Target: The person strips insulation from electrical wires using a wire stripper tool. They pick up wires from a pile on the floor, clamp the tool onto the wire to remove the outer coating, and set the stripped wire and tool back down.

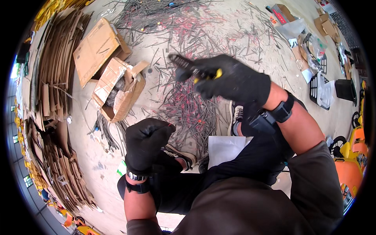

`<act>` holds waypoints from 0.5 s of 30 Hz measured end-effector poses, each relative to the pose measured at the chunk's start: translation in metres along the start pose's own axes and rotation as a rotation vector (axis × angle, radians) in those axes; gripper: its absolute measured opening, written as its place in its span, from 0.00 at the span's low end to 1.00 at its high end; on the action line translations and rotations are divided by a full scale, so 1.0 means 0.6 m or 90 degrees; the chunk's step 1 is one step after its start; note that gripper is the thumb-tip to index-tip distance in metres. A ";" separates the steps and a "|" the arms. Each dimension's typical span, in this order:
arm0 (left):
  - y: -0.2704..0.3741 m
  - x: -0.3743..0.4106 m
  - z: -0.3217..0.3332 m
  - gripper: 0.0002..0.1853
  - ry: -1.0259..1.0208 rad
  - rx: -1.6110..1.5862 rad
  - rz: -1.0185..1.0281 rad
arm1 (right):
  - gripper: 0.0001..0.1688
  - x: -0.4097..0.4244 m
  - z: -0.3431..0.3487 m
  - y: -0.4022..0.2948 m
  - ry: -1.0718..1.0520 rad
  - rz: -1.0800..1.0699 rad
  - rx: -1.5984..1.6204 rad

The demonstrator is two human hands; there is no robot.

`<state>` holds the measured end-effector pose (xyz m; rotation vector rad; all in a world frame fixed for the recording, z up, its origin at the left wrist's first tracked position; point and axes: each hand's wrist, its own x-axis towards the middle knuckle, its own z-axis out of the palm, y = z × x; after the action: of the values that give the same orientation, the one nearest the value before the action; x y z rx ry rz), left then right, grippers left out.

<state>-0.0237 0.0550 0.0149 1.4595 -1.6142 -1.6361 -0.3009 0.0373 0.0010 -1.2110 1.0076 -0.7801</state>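
Note:
My right hand (229, 77), in a black glove, grips a black hand tool (185, 64) with yellow on its handles. It looks like a wire stripper or pliers, blurred, its head pointing up and left. Closer to my body on the left, my left hand (147, 141), also gloved in black, is closed. A thin red wire end (170, 125) shows at its fingertips; the rest is hidden in the fist. Below and between both hands, a heap of cut grey cable pieces and red wire bits (191, 114) covers the concrete floor.
An open cardboard box (129, 100) with grey material inside stands at left, beside another carton (97, 50). Flattened cardboard stacks (55, 64) line the left side. More cable scraps (164, 14) lie ahead. A black plastic basket (318, 91) is at right; a white sheet (224, 149) lies near my legs.

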 end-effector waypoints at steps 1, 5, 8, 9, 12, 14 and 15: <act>-0.001 -0.001 0.003 0.03 -0.016 0.001 -0.013 | 0.20 0.001 0.013 0.005 -0.057 0.031 0.073; -0.004 -0.003 0.013 0.04 -0.062 -0.004 -0.008 | 0.19 -0.005 0.050 0.006 -0.155 0.134 0.115; 0.004 -0.002 0.008 0.04 -0.050 0.056 0.025 | 0.20 -0.007 0.047 0.013 -0.168 0.130 0.107; 0.005 -0.002 0.005 0.04 -0.037 0.047 0.017 | 0.19 -0.007 0.041 0.016 -0.139 0.117 0.104; 0.003 -0.001 -0.008 0.03 -0.005 0.050 0.036 | 0.17 -0.002 0.034 0.023 -0.034 0.094 0.126; 0.006 -0.003 -0.016 0.04 0.015 0.040 0.025 | 0.16 0.002 0.021 0.023 -0.003 0.059 0.083; 0.006 -0.004 -0.020 0.04 0.026 0.035 0.019 | 0.16 0.005 0.016 0.023 0.013 0.042 0.061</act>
<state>-0.0139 0.0508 0.0218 1.4783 -1.6620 -1.5470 -0.2912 0.0408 -0.0127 -1.0844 1.0096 -0.7818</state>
